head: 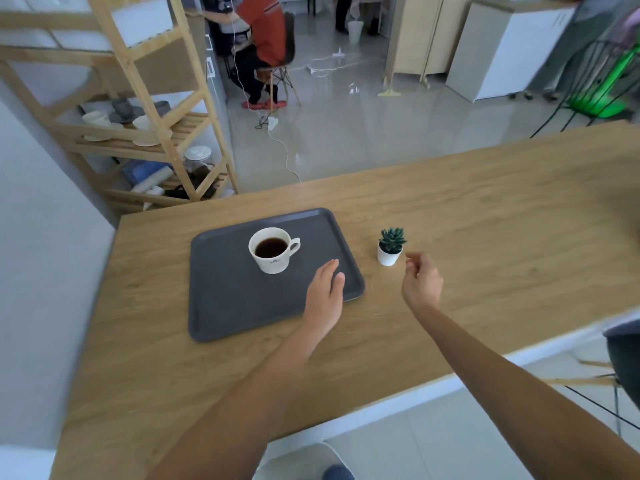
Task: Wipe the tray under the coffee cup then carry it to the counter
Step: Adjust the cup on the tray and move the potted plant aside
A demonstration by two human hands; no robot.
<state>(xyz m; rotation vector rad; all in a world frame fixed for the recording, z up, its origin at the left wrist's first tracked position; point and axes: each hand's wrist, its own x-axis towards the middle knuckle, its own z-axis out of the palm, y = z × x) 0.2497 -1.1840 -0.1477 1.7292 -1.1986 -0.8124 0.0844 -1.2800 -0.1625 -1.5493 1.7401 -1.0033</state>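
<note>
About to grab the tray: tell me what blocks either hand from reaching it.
Nothing visible does. The left hand already hovers over the dark grey rectangular tray near its right edge; the right hand has bare wooden table between.

A small potted succulent [391,247] is set on the wooden table [485,209]; a wooden shelf [145,133] is stocked with crockery

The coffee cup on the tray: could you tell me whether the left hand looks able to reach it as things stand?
Probably yes: the left hand is open above the tray, beside the coffee cup, with nothing between them.
</note>
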